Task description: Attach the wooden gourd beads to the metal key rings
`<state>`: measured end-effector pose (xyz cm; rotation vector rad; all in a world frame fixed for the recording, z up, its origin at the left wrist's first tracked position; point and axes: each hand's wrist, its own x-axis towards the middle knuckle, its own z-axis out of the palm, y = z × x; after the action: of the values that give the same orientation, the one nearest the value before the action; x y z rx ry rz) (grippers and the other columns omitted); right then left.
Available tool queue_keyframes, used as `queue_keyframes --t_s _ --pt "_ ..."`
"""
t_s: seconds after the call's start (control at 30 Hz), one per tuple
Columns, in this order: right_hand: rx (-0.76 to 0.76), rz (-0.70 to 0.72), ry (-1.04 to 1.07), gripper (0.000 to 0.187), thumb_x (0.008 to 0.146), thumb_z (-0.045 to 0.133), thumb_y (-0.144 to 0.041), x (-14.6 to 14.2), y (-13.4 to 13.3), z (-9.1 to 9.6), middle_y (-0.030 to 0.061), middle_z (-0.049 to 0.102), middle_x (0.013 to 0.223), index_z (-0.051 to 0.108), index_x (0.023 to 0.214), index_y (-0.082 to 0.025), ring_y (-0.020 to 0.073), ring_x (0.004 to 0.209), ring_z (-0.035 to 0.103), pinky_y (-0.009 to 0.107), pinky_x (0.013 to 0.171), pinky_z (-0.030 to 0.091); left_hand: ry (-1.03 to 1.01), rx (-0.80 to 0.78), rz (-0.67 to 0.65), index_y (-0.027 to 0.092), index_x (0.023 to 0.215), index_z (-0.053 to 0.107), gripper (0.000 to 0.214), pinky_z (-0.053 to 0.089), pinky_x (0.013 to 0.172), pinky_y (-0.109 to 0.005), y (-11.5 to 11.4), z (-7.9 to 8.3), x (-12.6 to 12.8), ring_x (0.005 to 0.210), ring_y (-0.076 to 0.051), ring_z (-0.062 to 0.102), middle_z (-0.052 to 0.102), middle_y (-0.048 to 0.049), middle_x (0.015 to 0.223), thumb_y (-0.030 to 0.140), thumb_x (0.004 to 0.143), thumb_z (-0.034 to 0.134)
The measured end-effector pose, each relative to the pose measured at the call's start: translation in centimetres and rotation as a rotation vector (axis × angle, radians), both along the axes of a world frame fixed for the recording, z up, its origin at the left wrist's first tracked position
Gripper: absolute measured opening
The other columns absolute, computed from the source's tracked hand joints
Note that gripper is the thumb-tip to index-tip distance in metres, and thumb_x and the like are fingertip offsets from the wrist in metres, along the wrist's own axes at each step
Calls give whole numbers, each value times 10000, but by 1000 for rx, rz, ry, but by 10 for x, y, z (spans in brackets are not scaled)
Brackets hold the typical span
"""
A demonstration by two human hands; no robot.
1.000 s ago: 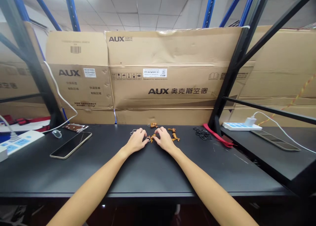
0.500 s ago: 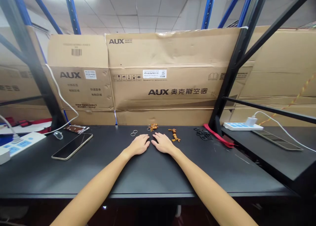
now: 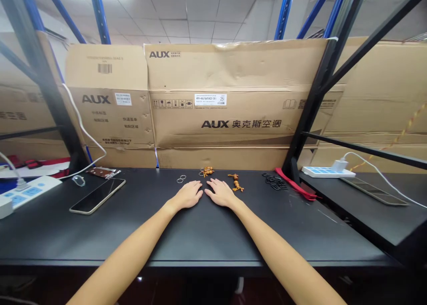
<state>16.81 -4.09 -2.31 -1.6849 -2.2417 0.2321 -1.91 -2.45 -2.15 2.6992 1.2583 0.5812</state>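
My left hand point(image 3: 188, 194) lies flat on the black table point(image 3: 196, 238), fingers stretched out and holding nothing. Beside it, with a small gap between the thumbs, my right hand point(image 3: 220, 192) also rests palm down and open. Just beyond my left fingers are two metal key rings point(image 3: 181, 178). Past my fingertips sits an orange-brown beaded charm point(image 3: 208, 171) with a ring at its left end. Another orange-brown beaded charm point(image 3: 235, 182) lies right of my right hand. Farther right is a small pile of black loops point(image 3: 274, 181), too fine to identify.
A phone point(image 3: 98, 196) and a white power strip point(image 3: 33, 193) lie on the left. A red strap point(image 3: 295, 185) runs along the right side near a black metal post point(image 3: 308, 105). Cardboard point(image 3: 227, 74) walls off the back. Another power strip point(image 3: 328, 171) stands on the adjoining table.
Both hands stay flat in the same place, and the objects have not moved. Only the camera view has shifted very slightly.
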Motion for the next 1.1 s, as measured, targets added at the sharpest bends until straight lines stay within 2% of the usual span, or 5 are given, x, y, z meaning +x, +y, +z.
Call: queue_keyframes --t_s 0.3,0.5,0.63,0.87,1.1 --pt "113 -6 -4 515 898 390 -488 1 0 0 106 407 1420 494 1306 -190 276 1325 317 440 1074 229 24 43 59 135 1213 539 431 260 1087 -404 -2 1 0 1283 -265 401 488 -148 1352 384 891 398" --pt "364 -501 -74 326 843 486 -291 15 -4 9 233 558 1144 629 1074 -112 363 1102 454 497 877 355 97 59 527 21 1204 498 626 222 1026 -556 -10 8 2 1274 -436 339 414 -306 1341 535 863 396" --pt "296 -595 -112 299 767 561 -185 23 -3 7 284 529 1107 630 1023 -48 378 1035 489 475 811 393 172 8 545 -7 1112 554 595 334 957 -493 -15 13 2 1162 -418 470 527 -314 1196 513 883 374" --pt "218 -93 62 220 796 502 -80 7 3 6 155 597 975 644 957 -124 223 905 574 333 812 450 217 100 226 120 989 615 262 462 777 -357 -15 22 2 891 -271 624 636 -153 979 298 891 450" --pt "139 130 835 223 806 495 -234 -4 11 4 52 652 837 631 968 -164 147 698 644 276 668 515 65 134 28 147 832 603 125 456 773 -294 7 15 -8 819 -184 578 587 -85 903 138 849 480"
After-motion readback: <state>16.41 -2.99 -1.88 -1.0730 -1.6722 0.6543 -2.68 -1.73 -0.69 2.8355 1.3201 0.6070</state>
